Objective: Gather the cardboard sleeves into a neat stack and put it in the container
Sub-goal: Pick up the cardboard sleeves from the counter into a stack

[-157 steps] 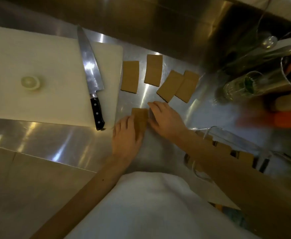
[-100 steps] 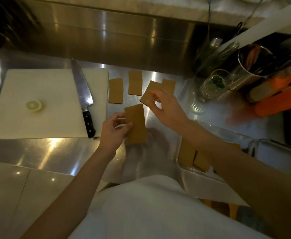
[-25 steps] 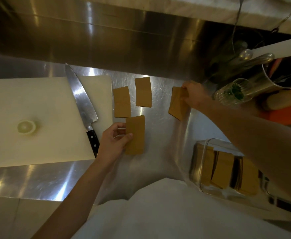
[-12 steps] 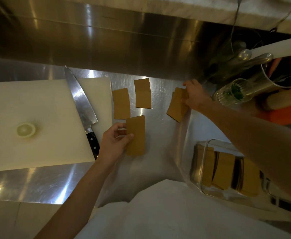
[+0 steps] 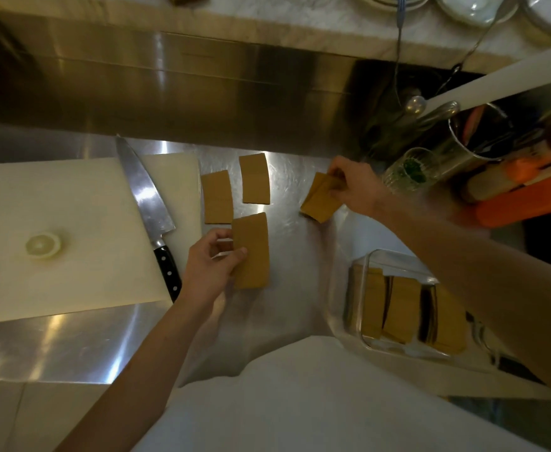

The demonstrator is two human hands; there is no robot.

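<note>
My left hand [image 5: 210, 265] pinches the left edge of a flat brown cardboard sleeve [image 5: 252, 252], held just above the steel counter. Farther right, my right hand [image 5: 357, 187] grips the upper end of two overlapping sleeves [image 5: 320, 200], tilted on the counter. Two more sleeves lie flat and apart: one [image 5: 217, 197] beside the cutting board, one [image 5: 254, 179] behind it. A clear glass container [image 5: 365, 265] stands at the right front with several sleeves upright inside it.
A white cutting board [image 5: 72, 230] on the left carries a large chef's knife [image 5: 147, 203] and a lemon end [image 5: 43, 245]. A glass with greens [image 5: 411, 169], a metal utensil pot [image 5: 476, 138] and an orange object [image 5: 525, 200] crowd the right back.
My right hand has gathered the two right sleeves together and closed its fingers on their upper end. The left hand keeps its sleeve in the same place.
</note>
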